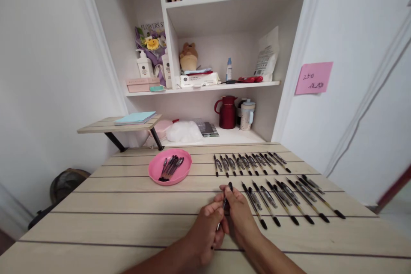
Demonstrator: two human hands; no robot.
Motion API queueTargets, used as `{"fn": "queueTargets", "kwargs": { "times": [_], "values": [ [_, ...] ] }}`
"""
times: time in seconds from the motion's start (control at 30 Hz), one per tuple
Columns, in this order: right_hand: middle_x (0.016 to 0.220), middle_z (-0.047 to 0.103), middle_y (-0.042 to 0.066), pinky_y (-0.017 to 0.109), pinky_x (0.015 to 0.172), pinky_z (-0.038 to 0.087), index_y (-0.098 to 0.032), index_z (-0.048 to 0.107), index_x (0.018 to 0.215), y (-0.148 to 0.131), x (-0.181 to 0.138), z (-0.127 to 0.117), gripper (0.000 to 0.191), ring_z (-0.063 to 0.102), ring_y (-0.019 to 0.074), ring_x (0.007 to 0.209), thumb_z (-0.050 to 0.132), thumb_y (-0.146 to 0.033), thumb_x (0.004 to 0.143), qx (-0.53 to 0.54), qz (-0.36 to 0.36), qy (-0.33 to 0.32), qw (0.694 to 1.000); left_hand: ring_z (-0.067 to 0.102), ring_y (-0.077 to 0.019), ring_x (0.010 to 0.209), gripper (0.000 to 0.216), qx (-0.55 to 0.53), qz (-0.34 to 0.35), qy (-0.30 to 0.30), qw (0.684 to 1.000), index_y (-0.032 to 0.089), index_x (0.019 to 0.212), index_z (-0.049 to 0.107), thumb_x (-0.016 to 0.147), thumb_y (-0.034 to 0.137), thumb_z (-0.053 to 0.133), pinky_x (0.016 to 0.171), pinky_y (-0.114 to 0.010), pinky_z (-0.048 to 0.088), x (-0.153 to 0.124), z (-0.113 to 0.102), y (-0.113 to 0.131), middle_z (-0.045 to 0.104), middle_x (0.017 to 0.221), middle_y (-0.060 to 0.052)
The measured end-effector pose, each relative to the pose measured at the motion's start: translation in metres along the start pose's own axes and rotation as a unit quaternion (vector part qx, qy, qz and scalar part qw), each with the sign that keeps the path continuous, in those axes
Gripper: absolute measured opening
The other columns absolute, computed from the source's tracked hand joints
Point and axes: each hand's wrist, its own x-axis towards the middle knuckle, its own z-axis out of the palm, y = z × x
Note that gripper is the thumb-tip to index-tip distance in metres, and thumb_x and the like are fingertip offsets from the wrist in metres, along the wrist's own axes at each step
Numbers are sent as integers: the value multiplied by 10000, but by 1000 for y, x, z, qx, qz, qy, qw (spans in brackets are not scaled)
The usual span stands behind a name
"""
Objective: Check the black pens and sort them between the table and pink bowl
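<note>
Close to the middle of the table, my left hand (208, 224) and my right hand (240, 212) come together around one slim pen (225, 202). The pen is tilted, its black end up between the right thumb and fingers. Its lower part lies in the closed left fingers, which partly hide it. Just right of my right hand is a front row of black-ended pens (268, 199), with shorter clear-and-black pieces (254, 198) beside them. A similar back row (242, 165) lies beyond. Several dark pens (173, 166) rest in a pink bowl (154, 164) at left.
Behind the table (128, 205) is a white shelf unit (224, 90) with a red jug (227, 113) and a pale cup (247, 114). A small raised board (99, 126) bearing blue paper (136, 117) stands at the back left. A pink note (314, 78) hangs on the right wall.
</note>
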Motion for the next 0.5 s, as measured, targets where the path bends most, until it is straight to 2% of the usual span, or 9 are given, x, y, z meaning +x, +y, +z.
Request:
{"fn": "queueTargets", "kwargs": {
  "times": [0.1,0.17,0.23,0.3,0.37,0.4,0.5],
  "values": [
    [601,597,-9,209,361,380,-181,499,905,-3,2,-2,387,525,113,431,540,-510,708,-2,-13,-13,1000,208,-6,274,563,-26,-20,-17,999,187,1175,402,716,474,559,306,-168,106,-5,0,2,467,518,72],
    [623,613,3,235,459,438,-187,520,899,-11,7,-6,379,557,130,515,542,-513,708,-13,-42,1,999,203,0,280,562,-43,-27,-37,998,199,1193,397,724,462,560,313,-169,101,-6,0,4,466,530,71],
    [693,628,13,255,557,466,-199,538,923,-24,15,-16,386,581,142,618,543,-517,704,-13,-101,46,994,196,4,287,540,-59,-33,-55,996,194,1187,413,728,436,565,317,-172,89,-8,1,5,461,539,70],
    [779,621,15,244,587,462,-211,566,954,-41,23,-31,398,576,134,683,537,-519,704,-35,-166,114,979,196,5,296,518,-72,-42,-58,995,184,1172,431,725,406,574,324,-175,73,-9,0,6,457,543,69],
    [720,594,4,218,547,432,-196,602,964,-59,30,-49,425,542,113,627,522,-526,708,-113,-209,189,953,199,4,303,503,-81,-44,-42,995,187,1167,438,725,386,573,330,-174,70,-10,-1,5,463,549,67],
    [678,584,-1,217,530,416,-181,614,969,-67,32,-58,441,527,109,591,538,-521,698,-162,-214,198,943,203,3,307,498,-85,-43,-33,995,191,1167,438,726,381,570,333,-173,76,-10,-2,5,467,554,66],
    [602,579,-5,242,513,393,-144,615,974,-83,33,-78,465,510,115,520,575,-494,670,-304,-198,168,917,209,1,313,505,-90,-36,-12,995,198,1167,442,718,389,570,341,-169,91,-9,-4,5,467,555,69]
  ]
}}
